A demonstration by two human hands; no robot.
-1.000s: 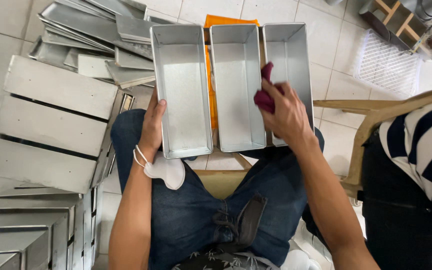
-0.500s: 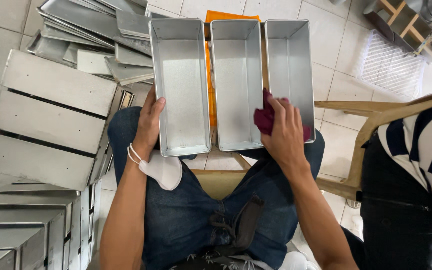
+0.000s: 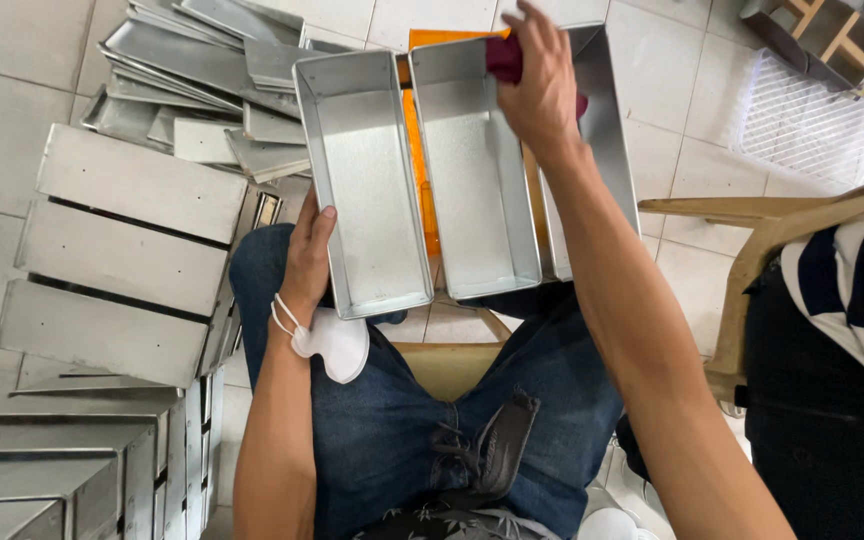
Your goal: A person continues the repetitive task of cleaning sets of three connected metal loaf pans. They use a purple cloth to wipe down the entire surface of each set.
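Observation:
Three joined silver loaf tins (image 3: pixel 367 190) rest on my lap, open side up. My left hand (image 3: pixel 308 262) grips the near left corner of the left tin, with a white face mask (image 3: pixel 327 342) hanging from that wrist. My right hand (image 3: pixel 539 82) is closed around a dark red cloth (image 3: pixel 504 57) and presses it at the far end of the right tin (image 3: pixel 607 130), by the wall shared with the middle tin (image 3: pixel 472 170).
Stacks of upturned silver tins (image 3: pixel 117 260) fill the floor to my left, with loose metal lids (image 3: pixel 202 75) piled beyond. An orange object (image 3: pixel 419 150) lies under the tins. A person in a striped shirt (image 3: pixel 862 290) sits on a wooden chair (image 3: pixel 762 220) at right.
My right hand has slid the cloth from the near end of the right tin up to its far end. My left hand has kept its grip on the left tin.

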